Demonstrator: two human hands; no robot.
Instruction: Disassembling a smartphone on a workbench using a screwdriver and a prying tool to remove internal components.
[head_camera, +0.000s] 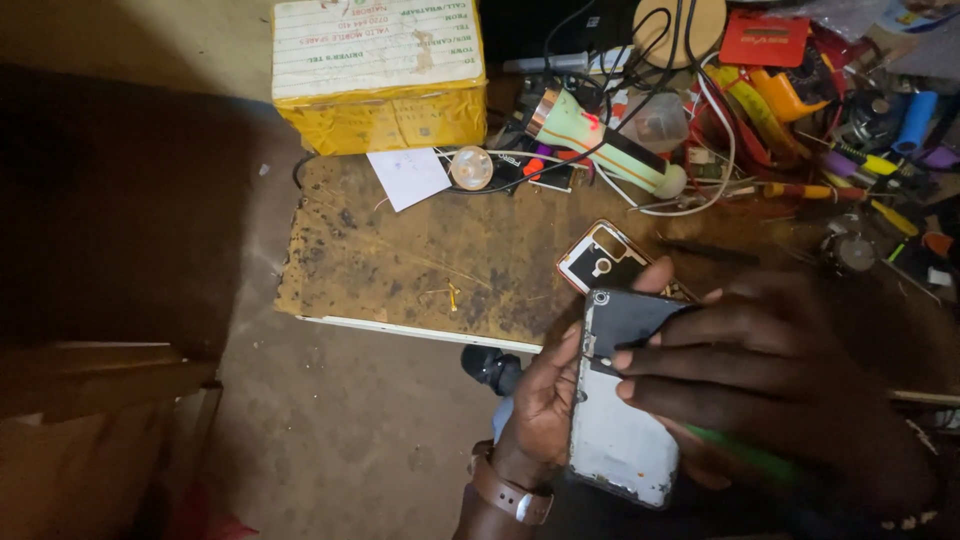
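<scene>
Nearest the camera, the left hand (545, 405), a brown strap at its wrist, cradles an opened phone (620, 400) from beneath, thumb along its left edge and the other fingers hidden behind it. The phone lies back-up with its cover off, a dark plate over the upper part and a pale metal plate below. The right hand (760, 385) comes across from the right with its fingers close together, fingertips (625, 358) pressing on the seam between the dark plate and the pale one. Something green shows under that hand; in this dim light it may be a tool handle, but I cannot tell.

The phone is held in the air just off the front edge of the worktop (400, 260), over the bare floor. If the left hand's hold loosens under the pushing, the phone could drop to the floor. Hard pressure from the fingertips could also bend the plates or whatever lies beneath them.

Just beyond the hands, one phone back cover (603, 258) lies on the worktop, inner side up. Further off are one small yellowish bit (452, 295), one white slip of paper (407, 178) and one small round lamp head (471, 167). One pale green torch (600, 140) lies slanted among tangled wires. At the far edge stands one yellow box (380, 75) with a white label, and to the far right a heap of coloured tools (830, 130) too crowded to count.
</scene>
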